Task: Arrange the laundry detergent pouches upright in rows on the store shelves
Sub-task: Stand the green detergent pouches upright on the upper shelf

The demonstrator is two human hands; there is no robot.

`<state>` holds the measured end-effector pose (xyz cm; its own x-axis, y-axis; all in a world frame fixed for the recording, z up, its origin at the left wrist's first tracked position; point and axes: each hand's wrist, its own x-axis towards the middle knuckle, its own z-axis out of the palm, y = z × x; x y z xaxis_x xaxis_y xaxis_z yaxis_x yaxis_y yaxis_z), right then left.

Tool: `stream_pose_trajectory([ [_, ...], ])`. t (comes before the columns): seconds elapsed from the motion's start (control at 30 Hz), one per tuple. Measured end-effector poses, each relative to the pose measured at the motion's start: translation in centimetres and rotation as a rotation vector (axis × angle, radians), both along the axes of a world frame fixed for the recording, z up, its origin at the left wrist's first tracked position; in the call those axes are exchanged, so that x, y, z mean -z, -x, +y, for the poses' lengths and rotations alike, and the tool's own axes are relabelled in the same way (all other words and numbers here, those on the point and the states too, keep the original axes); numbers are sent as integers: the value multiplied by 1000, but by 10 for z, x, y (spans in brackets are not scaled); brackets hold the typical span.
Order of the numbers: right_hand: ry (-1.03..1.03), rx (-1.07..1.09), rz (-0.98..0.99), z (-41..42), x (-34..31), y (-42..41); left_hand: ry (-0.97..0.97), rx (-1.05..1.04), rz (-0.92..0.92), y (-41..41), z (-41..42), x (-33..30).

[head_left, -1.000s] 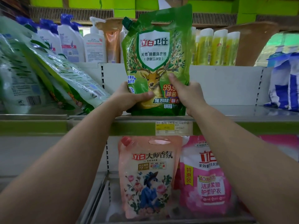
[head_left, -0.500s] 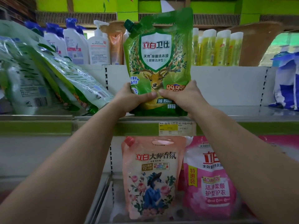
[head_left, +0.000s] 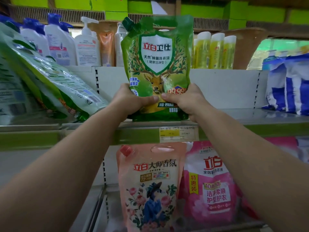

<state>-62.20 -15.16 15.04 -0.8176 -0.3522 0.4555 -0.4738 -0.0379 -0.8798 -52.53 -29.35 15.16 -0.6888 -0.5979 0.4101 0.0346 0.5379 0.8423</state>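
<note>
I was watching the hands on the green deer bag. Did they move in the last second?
Yes. The left hand and right hand slid their thumbs together across the front of the green pouch, tightening their grip low on it. The pouch stayed upright at the shelf edge. The leaning green pouches and the two pink pouches below stayed put.

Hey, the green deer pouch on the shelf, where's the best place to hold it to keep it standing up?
Grip the green deer pouch low on both side edges from the front, as the left hand and right hand do. Its bottom is wide and full; the handle top is thin and floppy.
</note>
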Motion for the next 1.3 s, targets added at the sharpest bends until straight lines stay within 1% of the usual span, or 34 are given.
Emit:
stream_pose_trajectory([
  [0.4, -32, -33, -19, 37, -7, 63, -46, -30, -53, 59, 44, -10],
  [0.6, -58, -47, -19, 73, -10, 105, -82, -11, -85, 102, 80, -13],
  [0.8, -77, -51, -11, 115, -17, 145, -66, 22, -111, 146, 118, -22],
  [0.97, -137, -3, -6, 147, -24, 178, -101, 53, -137, 185, 150, -26],
  [1.1, -139, 28, -12, 163, -30, 203, -121, 62, -141, 213, 167, -31],
  [1.3, -173, 63, 24, 172, -41, 241, -94, 51, -123, 250, 177, -38],
])
